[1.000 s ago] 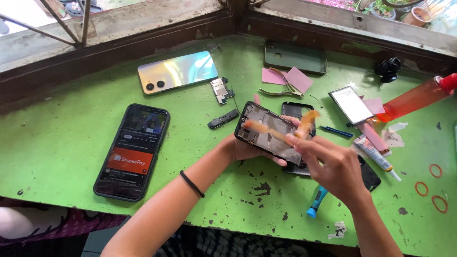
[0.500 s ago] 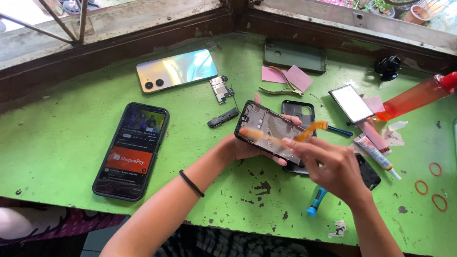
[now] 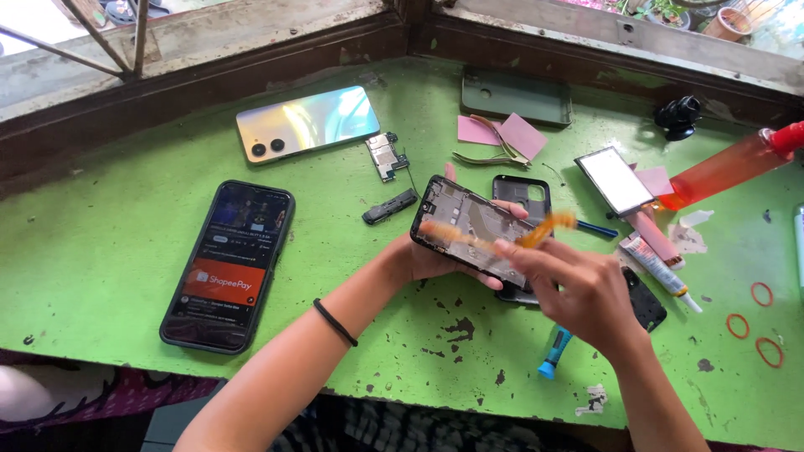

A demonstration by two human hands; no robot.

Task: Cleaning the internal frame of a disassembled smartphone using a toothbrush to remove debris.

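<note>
Left hand [image 3: 435, 259] grips opened black phone frame [image 3: 477, 230], long axis slanting down-right above green desk [image 3: 100, 276]; right hand [image 3: 586, 293] pinches blurred orange tool [image 3: 544, 228], possibly brush, over frame's right end.

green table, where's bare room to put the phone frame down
Bare green table lies left of the lit black phone, and between that phone and the left hand. The right side is crowded: glue tube, orange bottle, small mirror, rubber rings.

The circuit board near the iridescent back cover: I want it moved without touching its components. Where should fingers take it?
Pinch the small circuit board by its two long edges, coming straight down from above. It lies flat on the green table, narrow, with free space along both sides, apart from the black strip part.
</note>
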